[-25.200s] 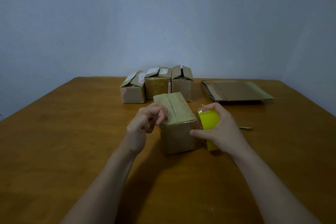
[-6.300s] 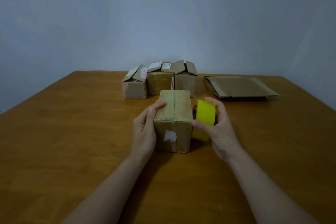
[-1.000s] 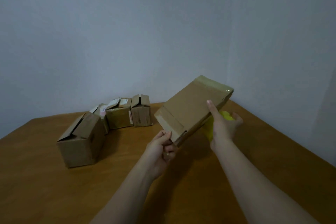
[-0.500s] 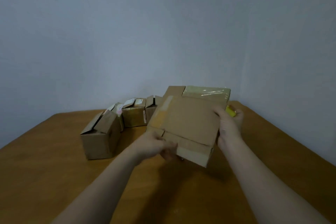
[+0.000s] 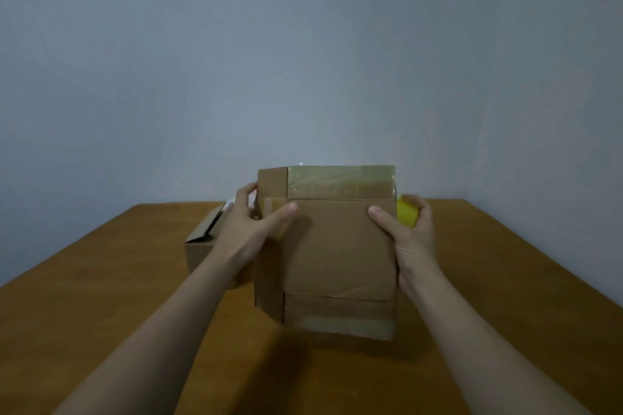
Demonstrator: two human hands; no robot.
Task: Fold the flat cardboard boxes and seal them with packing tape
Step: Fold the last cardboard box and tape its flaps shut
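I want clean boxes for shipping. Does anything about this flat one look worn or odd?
Yes. The flat cardboard box carries a wrinkled strip of old tape across its top flap, and a slanted crease runs across the lower right of its front panel. It looks reused. No tear shows.

Brown wooden table; plain bluish-grey wall behind.

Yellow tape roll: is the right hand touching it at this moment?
Touching. The head view shows the right hand curled round the yellow tape roll at the flat cardboard box's right edge, thumb pressed on its front.
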